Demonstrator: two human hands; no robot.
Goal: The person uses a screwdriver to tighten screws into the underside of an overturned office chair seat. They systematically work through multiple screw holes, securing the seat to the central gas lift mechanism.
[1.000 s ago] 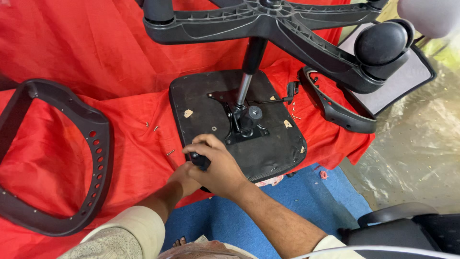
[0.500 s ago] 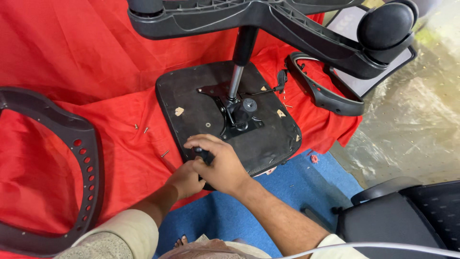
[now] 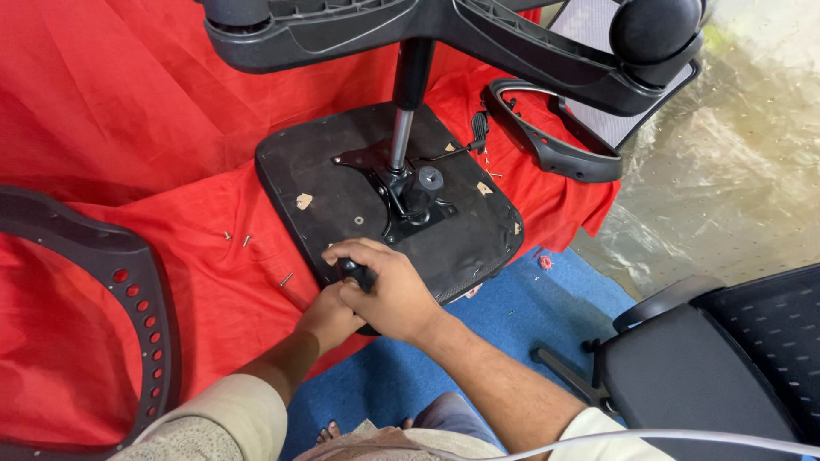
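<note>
On red cloth [image 3: 128,128], both hands grip a seat base [image 3: 342,183].

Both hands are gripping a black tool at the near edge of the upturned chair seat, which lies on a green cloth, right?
Not quite: the cloth is red, not green, as the head view shows. Both the left hand and right hand do grip the black tool at the near edge of the upturned chair seat.

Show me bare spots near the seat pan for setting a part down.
Free: red cloth left of the seat pan, and blue mat right of the right hand. Crowded: mechanism, armrest, loose screws.
</note>
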